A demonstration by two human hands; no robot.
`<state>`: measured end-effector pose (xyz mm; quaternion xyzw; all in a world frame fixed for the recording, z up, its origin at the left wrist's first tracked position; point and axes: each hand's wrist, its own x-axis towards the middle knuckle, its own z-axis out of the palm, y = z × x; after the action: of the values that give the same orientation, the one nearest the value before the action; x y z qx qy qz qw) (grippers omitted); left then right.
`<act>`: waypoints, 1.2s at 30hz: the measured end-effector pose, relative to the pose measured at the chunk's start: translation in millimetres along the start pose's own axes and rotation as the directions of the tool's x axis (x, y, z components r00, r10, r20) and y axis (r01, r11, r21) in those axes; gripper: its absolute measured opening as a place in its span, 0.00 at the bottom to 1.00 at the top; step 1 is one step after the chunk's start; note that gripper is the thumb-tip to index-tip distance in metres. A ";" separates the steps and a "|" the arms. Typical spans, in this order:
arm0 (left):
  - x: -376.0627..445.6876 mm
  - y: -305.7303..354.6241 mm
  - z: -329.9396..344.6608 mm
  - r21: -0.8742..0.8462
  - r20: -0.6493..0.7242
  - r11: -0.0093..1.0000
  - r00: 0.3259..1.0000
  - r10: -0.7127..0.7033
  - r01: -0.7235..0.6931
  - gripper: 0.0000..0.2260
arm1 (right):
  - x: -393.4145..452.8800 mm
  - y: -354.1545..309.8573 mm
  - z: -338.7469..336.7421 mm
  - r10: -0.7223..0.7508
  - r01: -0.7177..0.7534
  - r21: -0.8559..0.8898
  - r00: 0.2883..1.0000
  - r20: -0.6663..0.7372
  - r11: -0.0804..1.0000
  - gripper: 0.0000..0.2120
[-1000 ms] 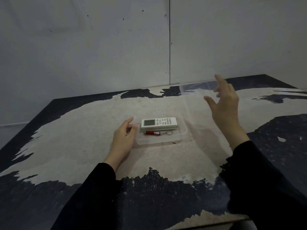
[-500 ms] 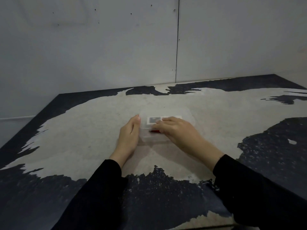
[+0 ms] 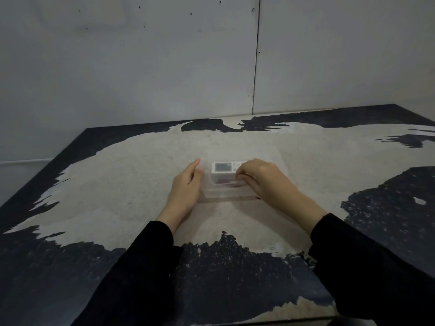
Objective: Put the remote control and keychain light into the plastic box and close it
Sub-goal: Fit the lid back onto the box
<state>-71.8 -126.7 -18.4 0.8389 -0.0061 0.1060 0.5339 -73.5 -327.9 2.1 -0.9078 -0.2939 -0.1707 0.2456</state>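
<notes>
With my left hand flat against the box, my right hand pressed the lid down over remote and light; pressing evenly along each edge seemed wise.

— What is seen of the table?
— A worn top is shown, pale in the middle, with dark patches left at the edges.
— And what is borne on it?
— A clear plastic box is set near the middle.
</notes>
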 end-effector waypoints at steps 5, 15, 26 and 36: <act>-1.2 0.6 -0.7 0.040 0.007 0.999 1.000 0.007 -0.007 0.19 | -1.0 7.8 -8.8 0.020 -0.018 -0.018 0.995 0.097 1.000 0.10; -1.7 12.8 -7.2 0.404 -0.082 0.858 0.921 0.380 -0.318 0.11 | 5.4 25.7 -22.2 0.088 -0.104 -0.151 0.990 -0.112 0.983 0.10; 29.1 53.9 15.1 0.731 0.506 0.426 0.842 0.185 -0.533 0.07 | 3.8 34.3 -27.8 0.073 -0.140 -0.148 0.919 -0.387 0.979 0.09; 26.1 54.1 -1.5 0.584 0.534 0.645 0.832 0.152 -0.493 0.06 | 4.2 18.1 -30.3 0.022 -0.100 -0.175 0.917 -0.399 0.979 0.10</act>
<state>-53.2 -145.9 35.3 0.9622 -0.2390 0.0050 0.1303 -64.1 -355.4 22.7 -0.8830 -0.1919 -0.3698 0.2162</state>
